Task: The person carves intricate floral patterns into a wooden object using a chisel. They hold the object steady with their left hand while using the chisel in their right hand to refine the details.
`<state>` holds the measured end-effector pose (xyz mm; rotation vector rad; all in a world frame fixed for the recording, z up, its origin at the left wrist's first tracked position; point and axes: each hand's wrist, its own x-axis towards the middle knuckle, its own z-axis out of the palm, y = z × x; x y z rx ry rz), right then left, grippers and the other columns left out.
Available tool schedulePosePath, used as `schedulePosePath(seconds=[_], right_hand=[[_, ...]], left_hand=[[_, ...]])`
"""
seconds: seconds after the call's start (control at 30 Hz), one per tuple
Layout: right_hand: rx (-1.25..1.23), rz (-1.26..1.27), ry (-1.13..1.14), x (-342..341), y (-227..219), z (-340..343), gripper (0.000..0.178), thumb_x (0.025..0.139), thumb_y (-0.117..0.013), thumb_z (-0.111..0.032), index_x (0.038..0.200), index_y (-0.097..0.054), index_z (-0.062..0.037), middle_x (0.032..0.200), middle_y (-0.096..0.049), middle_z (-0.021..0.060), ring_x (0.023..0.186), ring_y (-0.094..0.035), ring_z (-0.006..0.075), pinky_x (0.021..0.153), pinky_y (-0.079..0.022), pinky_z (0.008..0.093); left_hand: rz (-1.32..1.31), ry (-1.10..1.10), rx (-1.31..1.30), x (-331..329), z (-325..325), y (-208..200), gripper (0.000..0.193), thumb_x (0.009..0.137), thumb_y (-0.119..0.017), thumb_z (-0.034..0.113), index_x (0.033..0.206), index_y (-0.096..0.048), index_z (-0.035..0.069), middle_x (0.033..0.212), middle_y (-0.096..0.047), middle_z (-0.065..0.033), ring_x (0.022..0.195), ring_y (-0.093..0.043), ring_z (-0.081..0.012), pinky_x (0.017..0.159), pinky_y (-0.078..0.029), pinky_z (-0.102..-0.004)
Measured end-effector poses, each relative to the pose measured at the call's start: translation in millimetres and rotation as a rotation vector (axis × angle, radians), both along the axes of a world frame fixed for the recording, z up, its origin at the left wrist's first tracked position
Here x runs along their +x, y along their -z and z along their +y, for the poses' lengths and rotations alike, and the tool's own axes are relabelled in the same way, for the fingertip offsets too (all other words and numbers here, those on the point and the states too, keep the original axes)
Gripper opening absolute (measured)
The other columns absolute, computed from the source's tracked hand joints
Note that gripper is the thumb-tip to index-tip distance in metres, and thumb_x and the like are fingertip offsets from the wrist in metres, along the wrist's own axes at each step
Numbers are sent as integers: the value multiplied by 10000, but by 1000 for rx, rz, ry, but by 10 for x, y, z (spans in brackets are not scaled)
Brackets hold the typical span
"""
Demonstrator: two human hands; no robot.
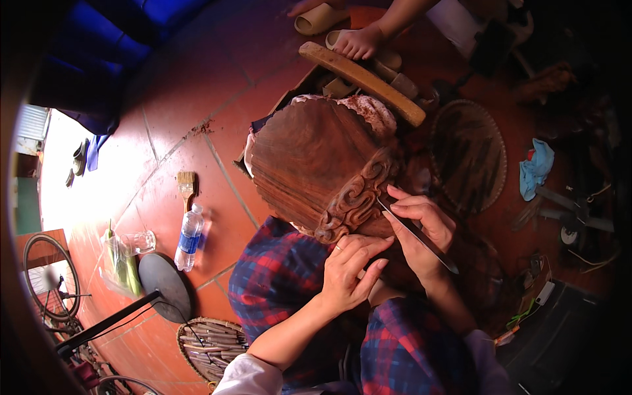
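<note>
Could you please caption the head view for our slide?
Right hand holding a slim pointed tool at the scrollwork of a wooden panel.

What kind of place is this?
Probably a woodcarving workshop: there's carved wood, a thin tool in the right hand, and a brush on the tiled floor.

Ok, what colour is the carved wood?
The carved wood is reddish-brown with darker grain streaks; the head view shows it best.
</note>
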<state>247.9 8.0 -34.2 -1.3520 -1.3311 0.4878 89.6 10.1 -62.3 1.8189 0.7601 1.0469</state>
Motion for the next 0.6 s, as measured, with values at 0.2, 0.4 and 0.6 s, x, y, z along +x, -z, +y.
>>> schedulePosePath(seconds=[0.2, 0.4, 0.6], right_hand=[[50, -42, -44, -17, -41, 50, 161, 772, -724, 122, 903, -692, 35, 879, -632, 134, 987, -710, 323, 903, -578, 405], [137, -358, -60, -41, 49, 28, 150, 744, -728, 60, 887, -688, 42, 896, -645, 147, 1003, -703, 394, 868, -602, 438], [83, -463, -89, -80, -46, 77, 135, 742, -720, 53, 875, -692, 50, 900, -638, 158, 1032, -690, 423, 894, -588, 470]], left_hand=[[-236, 163, -813, -21, -69, -212, 349, 1000, -563, 257, 1247, -604, 15, 911, -700, -92, 701, -591, -137, 654, -440, -238], [-472, 358, -1290, 42, 34, -216, 340, 1038, -516, 398, 1197, -585, 105, 672, -453, 70, 582, -369, -20, 527, -253, -197], [-652, 248, -1401, 127, 42, -118, 327, 1039, -498, 425, 1081, -587, 114, 655, -356, 94, 576, -290, -35, 534, -199, -218]])
